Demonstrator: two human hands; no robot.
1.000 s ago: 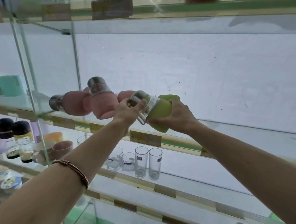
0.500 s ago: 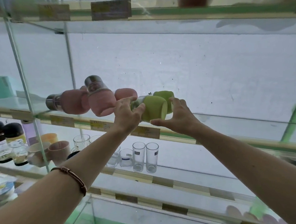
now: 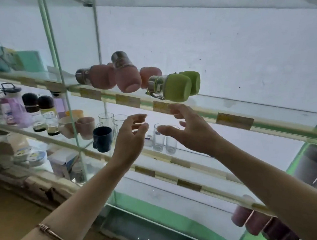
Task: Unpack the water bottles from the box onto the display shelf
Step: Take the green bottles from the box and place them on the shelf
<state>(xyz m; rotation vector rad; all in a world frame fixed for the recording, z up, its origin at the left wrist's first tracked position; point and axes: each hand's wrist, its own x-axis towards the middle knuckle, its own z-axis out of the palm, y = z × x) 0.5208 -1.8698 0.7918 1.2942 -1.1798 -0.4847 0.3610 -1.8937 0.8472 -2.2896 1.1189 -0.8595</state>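
From my head camera, my left hand [image 3: 131, 135] hangs in the air below the glass display shelf [image 3: 200, 110], fingers loosely curled and a little apart, holding nothing. My right hand [image 3: 189, 130] is just to its right, also empty, with the fingers spread and relaxed and the thumb pointing left toward the other hand. Neither hand touches the shelf or a bottle.

On the shelf above my hands, the green water bottle [image 3: 171, 88] lies on its side, its metal cap to the left and its sleeved base toward the near right. A second green bottle [image 3: 193, 81] lies touching it on the far side. To their left lie the pink water bottles [image 3: 126, 76], several bunched together; one tilts with its steel cap up, and another lies with its cap pointing left.

On the lower shelf, behind my hands, stand clear drinking glasses [image 3: 160, 140], and to their left a dark blue mug [image 3: 102, 139]. A copper bracelet [image 3: 56, 237] sits on my left forearm.
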